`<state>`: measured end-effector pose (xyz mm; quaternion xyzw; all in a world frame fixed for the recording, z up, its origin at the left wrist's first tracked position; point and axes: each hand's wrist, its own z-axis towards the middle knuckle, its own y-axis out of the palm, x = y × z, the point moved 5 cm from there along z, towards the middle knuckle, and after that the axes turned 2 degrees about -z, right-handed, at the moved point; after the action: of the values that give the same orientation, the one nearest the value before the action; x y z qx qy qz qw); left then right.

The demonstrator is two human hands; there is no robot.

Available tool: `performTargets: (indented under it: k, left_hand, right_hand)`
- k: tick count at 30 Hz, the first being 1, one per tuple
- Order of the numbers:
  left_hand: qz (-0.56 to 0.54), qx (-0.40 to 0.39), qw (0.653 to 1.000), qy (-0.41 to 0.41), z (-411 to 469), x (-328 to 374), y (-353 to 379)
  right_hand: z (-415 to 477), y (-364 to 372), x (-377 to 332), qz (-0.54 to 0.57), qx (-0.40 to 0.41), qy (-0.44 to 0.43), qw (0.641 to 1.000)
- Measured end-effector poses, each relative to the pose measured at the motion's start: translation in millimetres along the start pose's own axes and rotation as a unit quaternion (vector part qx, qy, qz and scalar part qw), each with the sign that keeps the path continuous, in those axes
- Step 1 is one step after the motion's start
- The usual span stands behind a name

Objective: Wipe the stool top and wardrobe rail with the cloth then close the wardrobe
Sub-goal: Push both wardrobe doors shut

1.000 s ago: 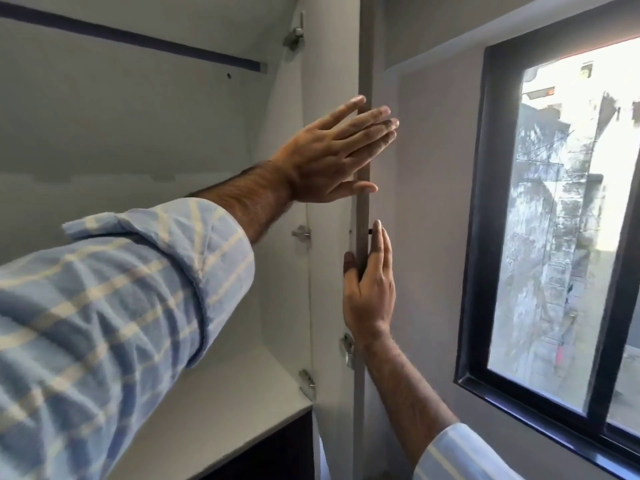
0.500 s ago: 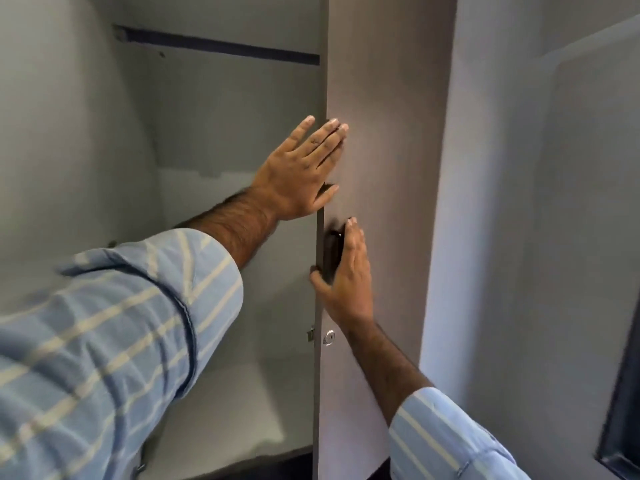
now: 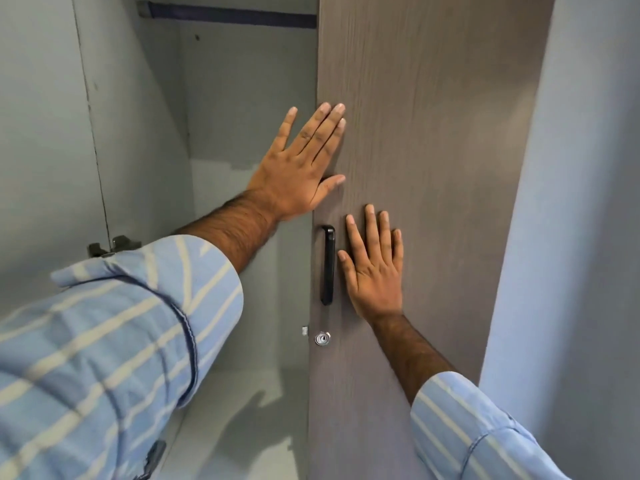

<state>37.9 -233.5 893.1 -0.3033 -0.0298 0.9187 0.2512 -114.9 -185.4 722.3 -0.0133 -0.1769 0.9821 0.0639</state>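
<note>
Far left, at about 9 o'clock: pale inner wall of the wardrobe [image 3: 45, 133], hinge plates [image 3: 110, 245] showing just above your left cuff. Up at 11 o'clock, the dark rail [image 3: 228, 14] runs level across the top of the cavity; no cloth or stool in view.

Your left hand [image 3: 301, 168] lies flat, fingers spread, nothing held, its fingertips and thumb over the free edge of the door [image 3: 433, 133] at 12 o'clock.

The door stands tall, long axis upright, only partly swung shut; the cavity is open to its left. Black handle [image 3: 327, 265] and round lock [image 3: 322, 338] sit near that edge.

Your right hand [image 3: 375, 268], flat and empty, presses the door face just right of the handle. It's the nearer one to the handle.

Judgement: push toward 9 o'clock; mind the left fingers at the closing edge. White wall [image 3: 571, 202] at 3 o'clock.
</note>
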Motion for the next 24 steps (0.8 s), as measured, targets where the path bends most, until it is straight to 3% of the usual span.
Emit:
performTargets:
  k: [8, 16, 24]
  left_hand:
    - [0.012, -0.021, 1.0, -0.016, 4, -11, 46]
    - [0.008, -0.03, 0.999, -0.026, 4, -13, 44]
    - [0.002, -0.109, 0.99, -0.084, -28, -9, 0]
  right_hand:
    - [9, 41, 10, -0.051, 0.037, -0.032, 0.998]
    - [10, 39, 9, -0.05, 0.044, -0.032, 0.997]
    - [18, 2, -31, 0.118, 0.028, 0.053, 0.991]
